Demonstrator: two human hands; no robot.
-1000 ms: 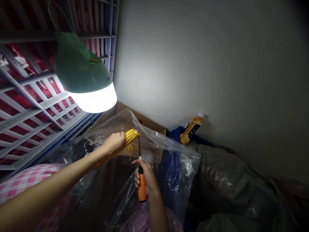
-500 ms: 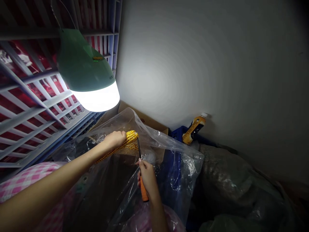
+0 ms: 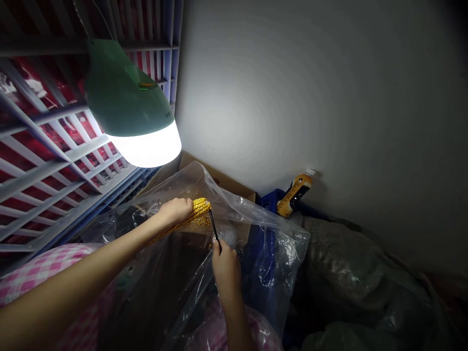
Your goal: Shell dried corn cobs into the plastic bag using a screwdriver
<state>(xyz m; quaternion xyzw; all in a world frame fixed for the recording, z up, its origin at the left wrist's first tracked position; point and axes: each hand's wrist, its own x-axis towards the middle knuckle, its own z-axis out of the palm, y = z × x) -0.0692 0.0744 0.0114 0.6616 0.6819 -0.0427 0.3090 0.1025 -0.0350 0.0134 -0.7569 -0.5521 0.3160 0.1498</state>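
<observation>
My left hand (image 3: 174,212) is wrapped round a yellow corn cob (image 3: 200,205), holding it over a clear plastic bag (image 3: 234,214). My right hand (image 3: 225,265) grips a screwdriver (image 3: 215,231); its dark shaft points up to the cob's far end, and its orange handle is hidden inside my fist. Loose yellow kernels (image 3: 200,222) lie just below the cob inside the bag.
A lit green lamp (image 3: 133,109) hangs at upper left before stacked blue-and-white crates (image 3: 47,161). A cardboard box (image 3: 219,180) stands behind the bag. An orange bottle (image 3: 295,191) leans on the grey wall. Dark sacks (image 3: 347,273) fill the right. Pink checked cloth (image 3: 32,278) lies at lower left.
My right hand has turned and moved up towards the cob, so the orange handle no longer shows. The shaft now slants against the cob's tip. My left hand has stayed in place.
</observation>
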